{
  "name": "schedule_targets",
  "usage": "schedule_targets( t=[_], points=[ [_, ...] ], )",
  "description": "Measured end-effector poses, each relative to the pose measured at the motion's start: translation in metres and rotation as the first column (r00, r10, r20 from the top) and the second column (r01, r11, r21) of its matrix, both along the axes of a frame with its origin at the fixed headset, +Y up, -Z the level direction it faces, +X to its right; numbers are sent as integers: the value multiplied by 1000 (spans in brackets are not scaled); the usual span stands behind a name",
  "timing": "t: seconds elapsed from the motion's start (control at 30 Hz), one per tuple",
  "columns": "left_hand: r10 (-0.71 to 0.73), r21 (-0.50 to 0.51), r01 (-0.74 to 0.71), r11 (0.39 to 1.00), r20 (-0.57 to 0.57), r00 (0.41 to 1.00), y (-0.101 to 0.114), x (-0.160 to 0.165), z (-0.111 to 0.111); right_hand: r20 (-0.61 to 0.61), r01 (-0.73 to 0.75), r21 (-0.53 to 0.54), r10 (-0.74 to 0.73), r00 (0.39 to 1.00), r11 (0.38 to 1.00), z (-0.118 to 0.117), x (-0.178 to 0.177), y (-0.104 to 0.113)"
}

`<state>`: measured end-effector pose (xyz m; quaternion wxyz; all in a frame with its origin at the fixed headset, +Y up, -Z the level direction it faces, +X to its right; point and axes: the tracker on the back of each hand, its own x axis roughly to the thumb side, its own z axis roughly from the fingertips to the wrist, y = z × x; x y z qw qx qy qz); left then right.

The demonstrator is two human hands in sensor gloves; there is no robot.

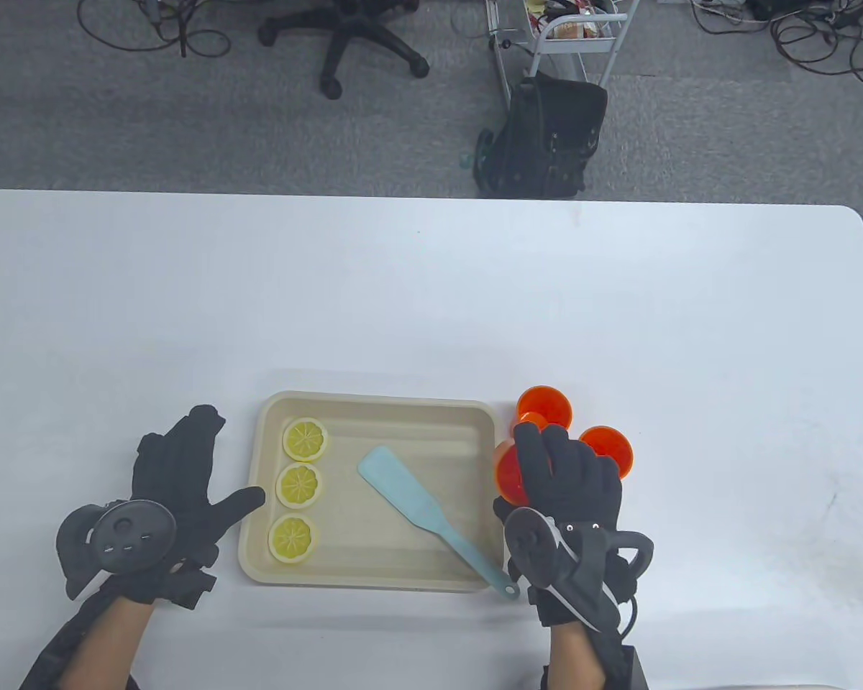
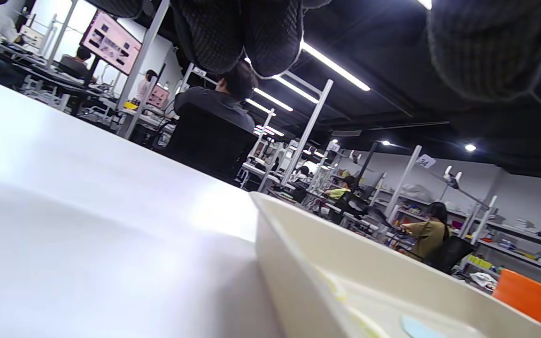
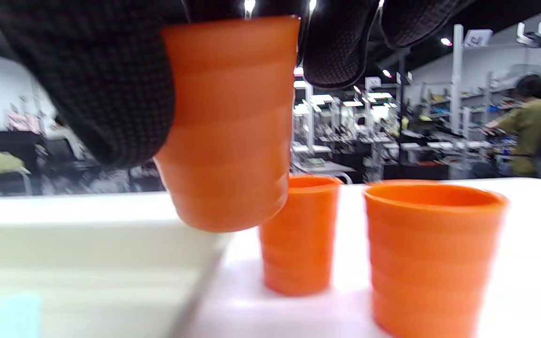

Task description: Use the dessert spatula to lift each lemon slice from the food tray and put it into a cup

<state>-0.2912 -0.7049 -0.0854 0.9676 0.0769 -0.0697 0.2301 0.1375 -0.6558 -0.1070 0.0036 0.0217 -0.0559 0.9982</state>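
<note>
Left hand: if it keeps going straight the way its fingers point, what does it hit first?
Probably nothing: the left hand points up and slightly right over bare table, passing left of the food tray. Only its thumb aims at the tray.

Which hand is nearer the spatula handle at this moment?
Right. The right hand, gripping an orange cup, sits just beside the spatula handle's end. The left hand rests across the tray, on its far side.

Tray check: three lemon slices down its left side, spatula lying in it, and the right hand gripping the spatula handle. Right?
Not quite. The right hand grips an orange cup, lifted off the table, as the right wrist view shows. The spatula lies untouched in the tray, with three lemon slices down its left side.
</note>
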Motion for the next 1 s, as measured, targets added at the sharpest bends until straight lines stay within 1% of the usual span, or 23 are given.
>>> schedule_targets(
  t=[0.07, 0.17, 0.23, 0.4, 0.53, 0.57, 0.7, 0.8, 0.93, 1.0],
  points=[
    [-6, -23, 5, 1000, -7, 1000, -2, -3, -2, 27, -17, -86, 19, 999, 996, -5, 4, -6],
    [-12, -36, 11, 999, -24, 1000, -4, -8, -3, 49, -24, -183, 34, 998, 983, -11, 7, -16],
    [-16, -45, 15, 999, -31, 999, -5, -9, -4, 50, -31, -223, 43, 998, 974, -15, 7, -22],
    [-35, -75, 33, 997, -33, 999, -9, -12, -7, 97, -50, -251, 76, 992, 967, -23, 11, -36],
    [-45, -88, 42, 995, -34, 998, -11, -12, -7, 109, -48, -268, 79, 991, 962, -28, 13, -45],
    [-49, -91, 46, 995, -35, 998, -11, -12, -7, 106, -29, -247, 57, 993, 969, -29, 13, -46],
    [-54, -98, 50, 994, -33, 998, -10, -11, -8, 112, -43, -256, 74, 991, 966, -27, 12, -45],
    [-57, -101, 53, 993, -32, 998, -10, -11, -8, 120, -37, -223, 65, 991, 974, -22, 12, -35],
    [-59, -106, 55, 993, -32, 998, -11, -11, -8, 144, -52, -147, 73, 987, 988, -8, 8, -14],
    [-58, -105, 55, 993, -30, 998, -11, -11, -8, 107, -20, -61, 26, 994, 998, 0, 1, -5]
  ],
)
